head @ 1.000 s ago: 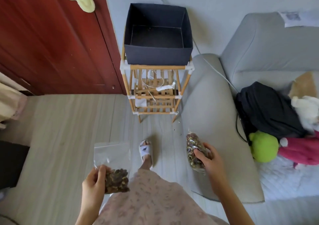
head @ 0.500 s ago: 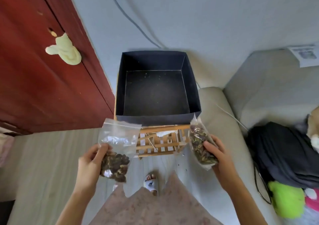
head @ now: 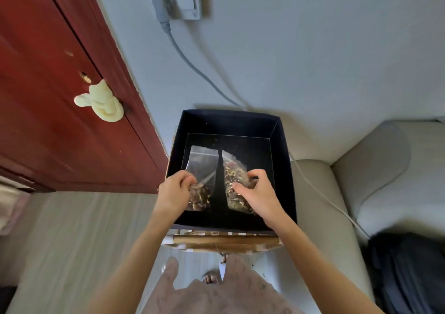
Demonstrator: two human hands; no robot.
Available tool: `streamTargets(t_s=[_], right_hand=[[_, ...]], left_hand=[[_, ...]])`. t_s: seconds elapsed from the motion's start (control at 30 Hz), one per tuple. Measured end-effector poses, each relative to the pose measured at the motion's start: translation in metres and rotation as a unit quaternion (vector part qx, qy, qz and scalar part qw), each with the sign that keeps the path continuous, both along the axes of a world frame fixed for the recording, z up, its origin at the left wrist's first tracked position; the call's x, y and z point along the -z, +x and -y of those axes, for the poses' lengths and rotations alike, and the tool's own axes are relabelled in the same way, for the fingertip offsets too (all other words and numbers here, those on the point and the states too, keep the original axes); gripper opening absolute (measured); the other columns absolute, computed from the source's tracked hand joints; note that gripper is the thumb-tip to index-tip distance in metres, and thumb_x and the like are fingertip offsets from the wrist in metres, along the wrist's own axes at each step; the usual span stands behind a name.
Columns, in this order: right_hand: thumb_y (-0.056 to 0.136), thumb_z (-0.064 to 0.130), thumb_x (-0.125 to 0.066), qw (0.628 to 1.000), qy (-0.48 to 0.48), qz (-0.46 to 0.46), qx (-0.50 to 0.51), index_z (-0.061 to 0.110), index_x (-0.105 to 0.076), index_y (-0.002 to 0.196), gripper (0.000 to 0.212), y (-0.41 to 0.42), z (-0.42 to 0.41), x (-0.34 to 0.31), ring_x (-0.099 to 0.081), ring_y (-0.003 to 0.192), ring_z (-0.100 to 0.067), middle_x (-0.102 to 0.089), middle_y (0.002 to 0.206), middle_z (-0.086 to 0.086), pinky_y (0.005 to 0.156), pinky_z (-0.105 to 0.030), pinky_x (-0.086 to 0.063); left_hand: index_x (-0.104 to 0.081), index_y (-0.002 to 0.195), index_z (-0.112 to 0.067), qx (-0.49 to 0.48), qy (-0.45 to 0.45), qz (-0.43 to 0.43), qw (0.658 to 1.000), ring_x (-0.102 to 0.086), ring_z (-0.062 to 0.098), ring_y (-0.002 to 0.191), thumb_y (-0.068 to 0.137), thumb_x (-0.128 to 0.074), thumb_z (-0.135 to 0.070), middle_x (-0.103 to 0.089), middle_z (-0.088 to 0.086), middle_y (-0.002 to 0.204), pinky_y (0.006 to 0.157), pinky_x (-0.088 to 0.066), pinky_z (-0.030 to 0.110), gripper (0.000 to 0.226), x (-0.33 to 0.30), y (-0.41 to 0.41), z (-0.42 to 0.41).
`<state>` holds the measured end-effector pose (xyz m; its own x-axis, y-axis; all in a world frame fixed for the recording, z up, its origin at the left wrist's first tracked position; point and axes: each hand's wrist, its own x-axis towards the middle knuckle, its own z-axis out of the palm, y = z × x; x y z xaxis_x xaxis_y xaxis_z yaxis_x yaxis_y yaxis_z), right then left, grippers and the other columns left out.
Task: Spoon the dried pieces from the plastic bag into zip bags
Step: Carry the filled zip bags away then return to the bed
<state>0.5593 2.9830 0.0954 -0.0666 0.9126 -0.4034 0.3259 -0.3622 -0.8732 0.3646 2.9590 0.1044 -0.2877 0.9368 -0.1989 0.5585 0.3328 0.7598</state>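
Currently both hands are lowered inside the dark open box [head: 283,174], which stands on a wooden rack [head: 224,240] beside the sofa arm [head: 320,193]. The left hand [head: 174,192] grips the left zip bag [head: 201,176] at its lower half, fingers curled round the portion holding the dried pieces [head: 201,197]; the empty upper part of this bag extends away from the person toward the far wall of the box. The right hand [head: 256,194] grips the right zip bag [head: 237,183], thumb and fingers curled round a fuller load of pieces.

Key relation: the two bags lie side by side, apart, with a narrow dark gap between them. Each long axis runs from the near wall toward the far wall, roughly parallel to the forearms. Each bag is directly under its own hand, so neither hand needs to cross over.

Whether the bags already rest on the box floor or hang just above it cannot be determined from this view. The zip edges point away from the person; whether they are sealed cannot be told.

Judgement: the step in hand is depositing filled bags in the box. Release calls for uncurling the fingers and withdrawing each hand along the bag axis
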Motion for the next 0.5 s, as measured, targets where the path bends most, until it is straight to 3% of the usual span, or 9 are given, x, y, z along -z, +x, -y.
streamTargets(t_s=[0.1, 0.27, 0.37, 0.43, 0.5], right_hand=[[0.081, 0.028, -0.07, 0.995, 0.003, 0.091, -0.032, 0.022, -0.038, 0.105, 0.04, -0.014, -0.009, 0.021, -0.053, 0.088, -0.011, -0.052, 0.106, -0.002, 0.059, -0.013, -0.037], [0.08, 0.03, -0.071, 0.987, -0.008, 0.148, -0.055, 0.024, -0.033, 0.104, 0.045, -0.03, -0.006, 0.037, -0.041, 0.078, -0.003, -0.037, 0.107, 0.002, 0.062, -0.012, -0.034], [0.079, 0.031, -0.073, 0.982, -0.021, 0.171, -0.071, 0.025, -0.033, 0.104, 0.048, -0.037, -0.003, 0.04, -0.042, 0.085, -0.007, -0.032, 0.108, 0.005, 0.072, -0.019, -0.038], [0.078, 0.034, -0.072, 0.978, -0.025, 0.188, -0.086, 0.025, -0.036, 0.107, 0.047, -0.037, -0.002, 0.041, -0.043, 0.088, -0.01, -0.032, 0.107, 0.005, 0.074, -0.024, -0.038], [0.079, 0.037, -0.071, 0.974, -0.024, 0.203, -0.102, 0.024, -0.04, 0.109, 0.045, -0.032, -0.004, 0.041, -0.044, 0.088, -0.012, -0.036, 0.105, 0.006, 0.076, -0.025, -0.038]], left_hand=[[-0.058, 0.075, -0.019, -0.012, -0.072, -0.018, 0.997, -0.05, 0.004, 0.063, 0.094, -0.042, -0.008, -0.059, -0.003, 0.076, 0.047, -0.035, 0.009, 0.026, 0.021, 0.003, -0.012], [-0.06, 0.082, -0.014, -0.025, -0.163, -0.019, 0.986, -0.054, 0.017, 0.077, 0.092, -0.046, -0.007, -0.061, 0.005, 0.086, 0.065, -0.038, 0.023, 0.019, 0.044, 0.002, -0.016], [-0.057, 0.085, -0.017, -0.036, -0.162, -0.019, 0.986, -0.058, 0.019, 0.083, 0.092, -0.048, -0.01, -0.061, 0.004, 0.088, 0.065, -0.039, 0.024, 0.014, 0.047, 0.007, -0.017], [-0.056, 0.097, -0.016, -0.047, -0.154, -0.024, 0.987, -0.056, 0.017, 0.08, 0.093, -0.049, -0.011, -0.063, 0.006, 0.096, 0.059, -0.039, 0.022, 0.01, 0.045, 0.009, -0.017], [-0.05, 0.119, -0.012, -0.042, -0.143, -0.031, 0.988, -0.057, 0.018, 0.086, 0.093, -0.049, -0.012, -0.062, 0.009, 0.11, 0.067, -0.044, 0.025, 0.026, 0.042, 0.009, -0.015]])
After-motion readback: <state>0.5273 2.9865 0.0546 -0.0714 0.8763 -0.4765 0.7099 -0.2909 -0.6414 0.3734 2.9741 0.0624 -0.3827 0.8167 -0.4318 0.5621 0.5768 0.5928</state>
